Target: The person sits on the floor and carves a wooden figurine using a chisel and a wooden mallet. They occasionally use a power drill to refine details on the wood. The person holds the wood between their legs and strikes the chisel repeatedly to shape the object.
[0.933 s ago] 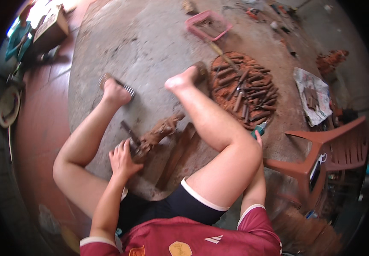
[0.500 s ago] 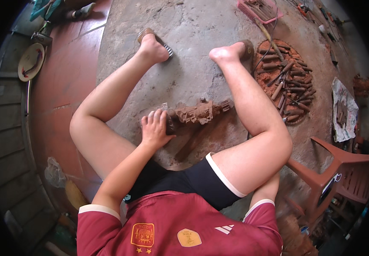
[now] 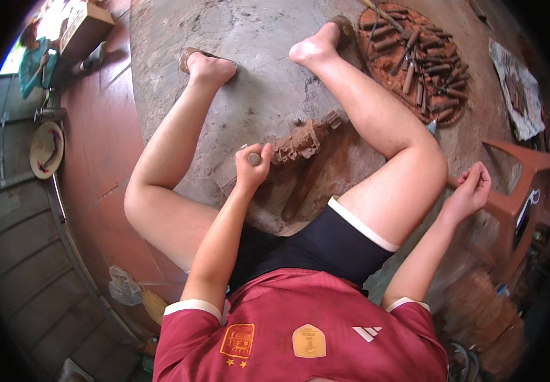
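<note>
Carving (image 3: 302,141) lies low over the floor (image 3: 173,38), between the left leg (image 3: 179,137) and the right leg (image 3: 370,102), the far end close to that shin. At the carving's left end, the left hand (image 3: 249,173) is a fist around a handle (image 3: 254,159), round butt facing up; what lies below the grip is hidden. Well to the carving's right, beyond the knee, the right hand (image 3: 472,190) is near the chair (image 3: 536,162), fingers curled together (whether they pinch anything, I cannot tell). Just below the carving is a plank (image 3: 303,188); the tools (image 3: 440,67) lie above and right of it, past the leg.

Nothing visible pins the carving, so a hard push from the handle side could roll or skid it. A slip toward its right end would endanger the bare shin, and rough contact could chip its knobbly relief.
</note>
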Demonstrator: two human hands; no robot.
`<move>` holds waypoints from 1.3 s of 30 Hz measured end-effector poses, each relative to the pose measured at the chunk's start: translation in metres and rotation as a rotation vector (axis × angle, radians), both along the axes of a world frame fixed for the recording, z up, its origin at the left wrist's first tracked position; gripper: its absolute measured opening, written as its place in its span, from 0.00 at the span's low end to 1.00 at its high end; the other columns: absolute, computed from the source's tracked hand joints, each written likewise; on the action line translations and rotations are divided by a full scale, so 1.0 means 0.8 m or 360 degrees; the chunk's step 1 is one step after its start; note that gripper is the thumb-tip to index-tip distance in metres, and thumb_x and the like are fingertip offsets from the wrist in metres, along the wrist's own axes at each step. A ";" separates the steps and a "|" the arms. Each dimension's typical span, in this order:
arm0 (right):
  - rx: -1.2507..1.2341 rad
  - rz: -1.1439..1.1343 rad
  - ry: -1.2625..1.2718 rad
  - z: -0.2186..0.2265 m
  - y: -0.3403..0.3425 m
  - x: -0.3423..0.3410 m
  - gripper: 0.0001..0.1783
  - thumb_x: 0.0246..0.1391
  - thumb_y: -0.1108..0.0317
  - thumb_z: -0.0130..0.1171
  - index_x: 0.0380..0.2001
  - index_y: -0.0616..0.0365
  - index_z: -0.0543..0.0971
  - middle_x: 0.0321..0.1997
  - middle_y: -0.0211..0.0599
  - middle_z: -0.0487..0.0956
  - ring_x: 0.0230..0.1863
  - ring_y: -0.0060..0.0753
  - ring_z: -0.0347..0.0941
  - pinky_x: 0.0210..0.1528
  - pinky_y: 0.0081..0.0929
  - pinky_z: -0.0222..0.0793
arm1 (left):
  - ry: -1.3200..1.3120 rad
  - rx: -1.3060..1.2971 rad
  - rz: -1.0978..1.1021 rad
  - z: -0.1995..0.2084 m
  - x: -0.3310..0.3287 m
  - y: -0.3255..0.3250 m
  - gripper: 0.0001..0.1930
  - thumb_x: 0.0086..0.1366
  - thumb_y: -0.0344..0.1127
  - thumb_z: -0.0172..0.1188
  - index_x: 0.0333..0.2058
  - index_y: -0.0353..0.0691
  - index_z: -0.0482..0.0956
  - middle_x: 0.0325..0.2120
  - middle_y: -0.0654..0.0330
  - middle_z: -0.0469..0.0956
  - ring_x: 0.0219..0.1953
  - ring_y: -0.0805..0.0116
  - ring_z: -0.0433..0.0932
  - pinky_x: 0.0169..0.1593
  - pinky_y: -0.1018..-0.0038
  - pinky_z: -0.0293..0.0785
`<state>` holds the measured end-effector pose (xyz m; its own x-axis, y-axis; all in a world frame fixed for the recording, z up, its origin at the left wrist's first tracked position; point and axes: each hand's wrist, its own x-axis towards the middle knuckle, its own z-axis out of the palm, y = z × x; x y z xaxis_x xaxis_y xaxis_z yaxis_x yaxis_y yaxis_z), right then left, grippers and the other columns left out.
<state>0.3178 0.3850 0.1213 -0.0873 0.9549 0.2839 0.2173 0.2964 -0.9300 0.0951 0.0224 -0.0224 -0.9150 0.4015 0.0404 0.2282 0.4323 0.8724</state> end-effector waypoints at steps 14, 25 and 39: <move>-0.0526 0.1105 -0.1421 -0.079 -0.232 -0.113 0.14 0.53 0.62 0.61 0.35 0.63 0.75 0.35 0.45 0.81 0.35 0.47 0.79 0.38 0.37 0.74 | -0.0150 0.0401 0.0256 0.013 -0.009 0.010 0.19 0.68 0.30 0.54 0.16 0.35 0.70 0.14 0.64 0.70 0.20 0.79 0.66 0.27 0.79 0.62; -0.0170 -0.0227 -0.0737 -0.229 0.138 0.120 0.24 0.50 0.54 0.66 0.41 0.63 0.77 0.34 0.41 0.81 0.36 0.31 0.77 0.42 0.30 0.72 | -0.0142 0.0410 0.0147 0.005 -0.015 0.030 0.20 0.69 0.33 0.53 0.15 0.36 0.67 0.13 0.65 0.69 0.18 0.79 0.65 0.24 0.79 0.60; -0.0340 0.0909 -0.1214 -0.162 0.002 -0.296 0.20 0.52 0.59 0.65 0.40 0.64 0.76 0.36 0.41 0.81 0.37 0.31 0.77 0.41 0.28 0.72 | -0.0125 0.0438 0.0274 -0.003 -0.014 0.007 0.19 0.68 0.31 0.54 0.16 0.36 0.68 0.14 0.65 0.68 0.18 0.80 0.65 0.23 0.80 0.60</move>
<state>0.0812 0.3866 -0.0085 -0.6415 0.7364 -0.2148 0.6590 0.3858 -0.6456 0.0841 0.0282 -0.0251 -0.9731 0.2244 0.0526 0.0998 0.2044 0.9738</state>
